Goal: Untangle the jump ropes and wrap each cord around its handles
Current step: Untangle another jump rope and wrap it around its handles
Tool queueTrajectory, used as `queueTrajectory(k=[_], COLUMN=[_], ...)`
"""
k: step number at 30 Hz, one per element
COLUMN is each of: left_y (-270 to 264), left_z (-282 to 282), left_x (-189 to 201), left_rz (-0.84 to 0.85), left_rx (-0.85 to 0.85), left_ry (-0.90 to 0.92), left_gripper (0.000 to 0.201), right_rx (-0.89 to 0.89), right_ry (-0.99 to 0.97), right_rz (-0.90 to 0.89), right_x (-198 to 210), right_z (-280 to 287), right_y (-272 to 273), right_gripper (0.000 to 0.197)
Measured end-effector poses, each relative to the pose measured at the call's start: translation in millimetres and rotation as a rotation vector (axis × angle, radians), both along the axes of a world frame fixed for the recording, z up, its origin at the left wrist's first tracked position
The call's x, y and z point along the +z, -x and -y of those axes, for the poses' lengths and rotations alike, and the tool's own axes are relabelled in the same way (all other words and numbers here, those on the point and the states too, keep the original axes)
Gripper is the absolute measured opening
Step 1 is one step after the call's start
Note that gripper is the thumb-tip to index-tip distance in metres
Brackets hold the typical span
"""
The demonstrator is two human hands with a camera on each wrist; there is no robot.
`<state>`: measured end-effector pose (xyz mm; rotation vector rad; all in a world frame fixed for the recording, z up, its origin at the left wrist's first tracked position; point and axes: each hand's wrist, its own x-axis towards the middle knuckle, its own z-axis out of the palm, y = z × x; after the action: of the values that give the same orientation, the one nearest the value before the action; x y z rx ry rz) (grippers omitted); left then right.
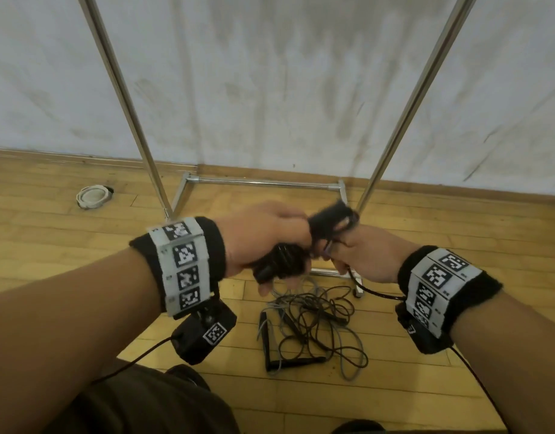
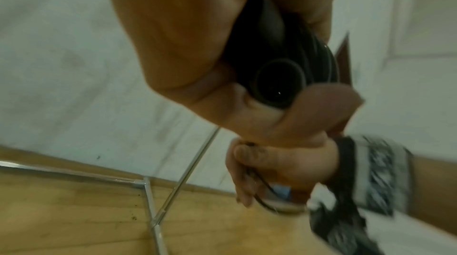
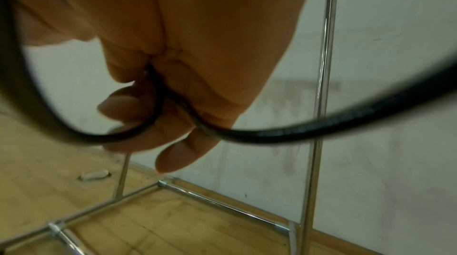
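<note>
My left hand (image 1: 269, 242) grips a pair of black jump-rope handles (image 1: 282, 261) with black cord coiled round them; the round handle end (image 2: 279, 83) shows in the left wrist view. Beside it, my right hand (image 1: 354, 255) pinches the same rope's black cord (image 3: 247, 134), which loops out from under the fingers (image 3: 173, 155). The upper handle ends (image 1: 329, 220) stick up between both hands, blurred. On the floor below lies a tangle of black and grey jump ropes (image 1: 313, 321) with black handles (image 1: 265, 336).
A chrome clothes rack (image 1: 263, 182) stands on the wooden floor against a white wall, its uprights (image 1: 122, 98) on both sides of my hands. A white round fitting (image 1: 93, 195) sits in the floor at the left. My knee (image 1: 150, 405) is at the bottom.
</note>
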<state>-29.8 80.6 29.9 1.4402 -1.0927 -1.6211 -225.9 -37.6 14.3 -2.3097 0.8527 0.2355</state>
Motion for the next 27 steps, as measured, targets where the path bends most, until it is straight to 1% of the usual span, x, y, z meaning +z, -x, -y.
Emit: queueTrajectory(k=[2,3,5,7,9,11,13,14,16,19,22,23,25,27], left_y=[16,24,37,41,36,28,19,13,-1,-27,-51,-56,-60,-57], left_z=[-1,-1,-2,-1,2,7,12,15,20,24,22,21,19,17], left_x=[-8,-13,-26,-39,-49,-53,-54,-54,-54,-50,-37,-32,-21,-13], left_rz=[0.234,0.342,0.533,0.679,0.734,0.699,0.621,0.584,0.516,0.365,0.128,0.049,-0.087,-0.166], left_rx=[-0.177,-0.255,-0.357,-0.367,-0.300,-0.206,-0.106,-0.055,0.051,0.242,0.416,0.439,0.430,0.388], left_ry=[-0.081,-0.131,-0.214,-0.240,-0.262,-0.280,-0.258,-0.239,-0.194,-0.125,-0.087,-0.079,-0.054,-0.022], left_gripper=[0.019,0.019,0.028,0.035,0.032,0.023,0.011,0.012,0.005,0.015,0.029,0.035,0.048,0.056], right_rx=[0.067,0.097,0.126,0.193,0.258,0.296,0.309,0.302,0.267,0.183,0.101,0.081,0.062,0.047], right_ry=[0.080,0.136,0.215,0.303,0.397,0.473,0.498,0.493,0.481,0.414,0.312,0.299,0.282,0.258], right_rz=[-0.091,-0.131,-0.160,-0.204,-0.260,-0.309,-0.327,-0.314,-0.242,-0.106,0.025,0.054,0.082,0.108], right_x=[0,1,10,19,27,34,36,37,38,40,42,42,40,38], right_z=[2,0,-3,-10,-22,-36,-45,-49,-52,-49,-36,-31,-25,-23], right_y=[-7,-12,-23,-33,-40,-47,-50,-49,-42,-29,-22,-20,-18,-17], right_gripper=[0.010,0.010,0.014,0.015,0.014,0.017,0.021,0.023,0.025,0.020,0.020,0.021,0.021,0.022])
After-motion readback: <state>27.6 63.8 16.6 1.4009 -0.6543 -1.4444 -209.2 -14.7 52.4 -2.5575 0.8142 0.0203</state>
